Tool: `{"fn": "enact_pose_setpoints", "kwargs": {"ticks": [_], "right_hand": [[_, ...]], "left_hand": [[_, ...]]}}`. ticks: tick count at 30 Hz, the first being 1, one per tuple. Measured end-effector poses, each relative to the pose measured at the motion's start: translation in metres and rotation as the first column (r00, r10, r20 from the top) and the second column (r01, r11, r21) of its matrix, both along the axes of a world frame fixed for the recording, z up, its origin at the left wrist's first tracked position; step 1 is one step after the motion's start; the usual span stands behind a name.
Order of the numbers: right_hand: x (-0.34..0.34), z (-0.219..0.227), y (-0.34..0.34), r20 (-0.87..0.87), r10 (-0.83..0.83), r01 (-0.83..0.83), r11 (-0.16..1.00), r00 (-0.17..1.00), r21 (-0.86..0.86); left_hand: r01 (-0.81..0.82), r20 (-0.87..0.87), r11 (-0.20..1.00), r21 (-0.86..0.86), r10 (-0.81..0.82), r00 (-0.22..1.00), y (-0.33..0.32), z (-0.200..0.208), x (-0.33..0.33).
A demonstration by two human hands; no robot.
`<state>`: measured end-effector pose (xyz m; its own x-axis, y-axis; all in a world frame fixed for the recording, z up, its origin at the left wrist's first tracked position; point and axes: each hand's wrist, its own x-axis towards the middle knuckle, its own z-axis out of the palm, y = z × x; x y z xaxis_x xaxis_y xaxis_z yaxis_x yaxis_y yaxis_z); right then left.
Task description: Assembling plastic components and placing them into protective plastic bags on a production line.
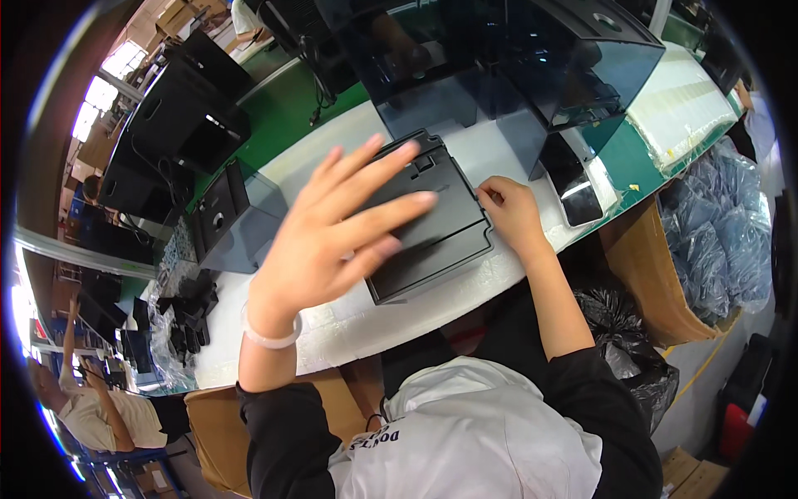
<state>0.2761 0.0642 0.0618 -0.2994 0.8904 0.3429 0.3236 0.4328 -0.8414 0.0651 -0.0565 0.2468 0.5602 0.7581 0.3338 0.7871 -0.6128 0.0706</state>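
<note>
A flat black plastic housing (pixel 453 212) with a stepped seam lies on the white foam mat (pixel 349 337) in front of me. My left hand (pixel 328 229) hovers over its left part with fingers spread and nothing in them; the hand is slightly blurred and hides some of the housing. At the housing's right edge, the fingers of my right hand (pixel 513 214) are curled in, thumb and forefinger pinching the rim. To the right of that hand lies a dark-screened smartphone (pixel 575 185).
Tinted translucent covers (pixel 598 79) stand at the back, with another black unit (pixel 224 218) at left. Small black parts (pixel 187 312) lie in plastic film. A cardboard box (pixel 652 274) of wrapped parts stands right, beside a black bag (pixel 628 341). Another person (pixel 100 412) is at lower left.
</note>
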Motion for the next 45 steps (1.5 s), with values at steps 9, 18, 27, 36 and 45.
{"fn": "enact_pose_setpoints", "kwargs": {"ticks": [9,18,27,36,45], "right_hand": [[0.037,-0.039,0.028,-0.012,0.048,-0.048,0.999,0.999,0.014],[0.046,-0.049,0.038,-0.068,0.048,-0.048,0.999,0.997,0.009],[0.075,-0.048,0.027,-0.11,-0.022,0.007,0.991,0.994,-0.131],[0.12,-0.027,-0.002,-0.175,0.01,-0.053,0.968,0.985,-0.246],[0.15,-0.016,-0.021,-0.1,-0.069,0.039,0.962,0.993,-0.272]], "left_hand": [[-0.265,0.301,0.94,0.216,0.195,0.934,0.012,-0.077,0.011],[-0.975,0.791,0.223,-0.013,0.599,0.126,-0.033,-0.16,-0.098],[-0.994,0.845,0.112,0.009,0.53,0.067,0.039,-0.15,-0.202],[-0.998,0.782,0.061,0.002,0.623,0.039,0.071,-0.121,-0.244],[-0.946,0.714,0.111,0.304,0.631,0.303,0.078,-0.134,-0.255]]}}
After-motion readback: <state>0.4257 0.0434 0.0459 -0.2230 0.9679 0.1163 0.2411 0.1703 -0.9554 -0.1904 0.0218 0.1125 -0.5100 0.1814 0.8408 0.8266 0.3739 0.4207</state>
